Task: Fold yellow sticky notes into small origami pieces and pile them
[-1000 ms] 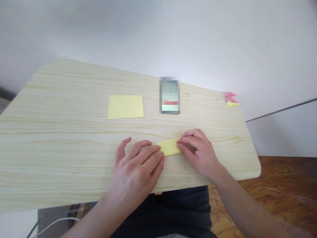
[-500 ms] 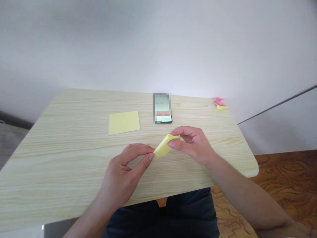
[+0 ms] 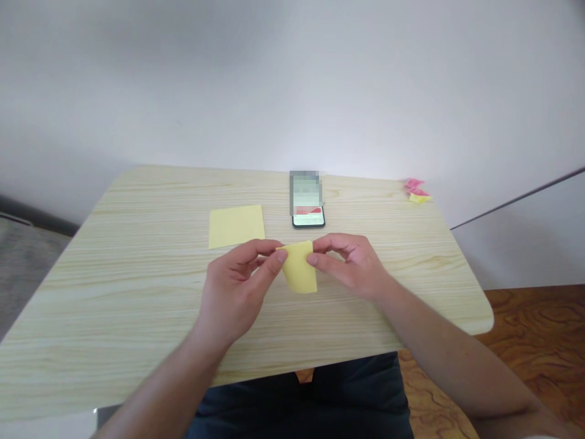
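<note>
A small yellow sheet of paper [image 3: 300, 268], looking folded along its top edge, hangs between my two hands above the table. My left hand [image 3: 240, 283] pinches its upper left corner between thumb and index finger. At the upper right corner, my right hand [image 3: 350, 262] grips it with the thumb in front and the fingers behind. The back side of the paper is hidden. Just beyond my left hand, a flat yellow paper [image 3: 235, 225] lies on the table.
A phone [image 3: 308, 198] with a lit screen lies near the table's back edge, by the white wall [image 3: 292, 85]. Pink and yellow folded papers [image 3: 415, 190] sit at the far right corner of the wood-grain table [image 3: 137, 274].
The held paper has turned from slanted and edge-on to upright, its broad face now showing. My left hand has moved up to its top corner. The view has shifted slightly.
</note>
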`<action>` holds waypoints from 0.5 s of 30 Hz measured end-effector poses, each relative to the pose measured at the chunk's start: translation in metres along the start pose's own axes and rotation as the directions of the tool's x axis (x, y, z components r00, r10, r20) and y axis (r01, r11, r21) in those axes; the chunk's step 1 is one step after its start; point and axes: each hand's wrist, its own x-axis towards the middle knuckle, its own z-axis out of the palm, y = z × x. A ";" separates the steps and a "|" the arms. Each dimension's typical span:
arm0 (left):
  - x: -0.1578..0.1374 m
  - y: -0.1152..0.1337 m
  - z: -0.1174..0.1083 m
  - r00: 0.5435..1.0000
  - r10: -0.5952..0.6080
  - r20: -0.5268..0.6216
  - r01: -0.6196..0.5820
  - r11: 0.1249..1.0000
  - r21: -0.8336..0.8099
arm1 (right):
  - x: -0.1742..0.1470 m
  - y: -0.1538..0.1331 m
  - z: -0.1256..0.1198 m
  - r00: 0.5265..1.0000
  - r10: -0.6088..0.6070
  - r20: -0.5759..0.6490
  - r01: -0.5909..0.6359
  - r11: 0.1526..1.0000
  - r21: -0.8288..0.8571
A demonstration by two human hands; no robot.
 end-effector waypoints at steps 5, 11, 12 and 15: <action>0.000 -0.007 0.003 0.998 -0.055 0.030 0.057 0.994 -0.090 | -0.001 0.007 0.003 0.997 -0.024 -0.071 0.024 1.000 -0.008; -0.006 -0.011 0.003 0.997 -0.044 0.064 0.049 0.996 -0.073 | -0.005 0.003 0.006 0.999 -0.032 -0.023 0.031 0.998 -0.061; -0.006 -0.011 0.003 0.997 -0.045 0.060 0.049 0.997 -0.068 | -0.006 0.003 0.006 0.999 -0.033 -0.018 0.032 0.998 -0.061; -0.005 -0.009 0.003 0.996 -0.067 0.061 0.071 0.995 -0.070 | -0.006 0.005 0.007 0.999 -0.038 -0.023 0.037 0.998 -0.049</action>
